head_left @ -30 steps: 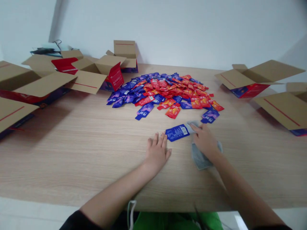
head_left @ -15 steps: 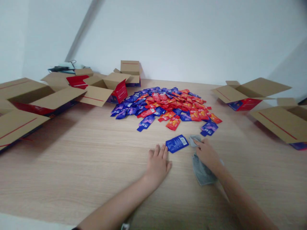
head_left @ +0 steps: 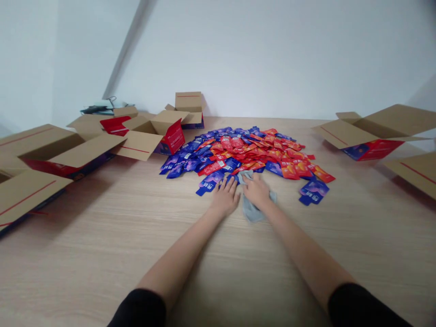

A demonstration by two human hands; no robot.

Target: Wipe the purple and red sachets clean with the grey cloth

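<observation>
My left hand (head_left: 225, 198) lies flat with its fingers stretched out at the front edge of the heap of blue and red sachets (head_left: 238, 147). Its fingertips touch a blue sachet (head_left: 234, 179), which is partly covered by them. Close on the right, my right hand (head_left: 256, 190) grips a grey cloth (head_left: 252, 214); part of the cloth shows ahead of the fingers and the rest trails below the palm. A single blue sachet (head_left: 314, 190) lies apart on the right, and another with purple print (head_left: 210, 181) is just left of my left hand.
Open cardboard boxes stand on the table (head_left: 119, 254): a large one (head_left: 85, 152) and others at the left, a small one (head_left: 189, 102) at the back, and two at the right, including a red-and-blue one (head_left: 368, 136). A wall rises behind.
Both hands have moved forward to the heap, the right one also leftward with the cloth. The blue sachet that lay between them is now up against the heap.
</observation>
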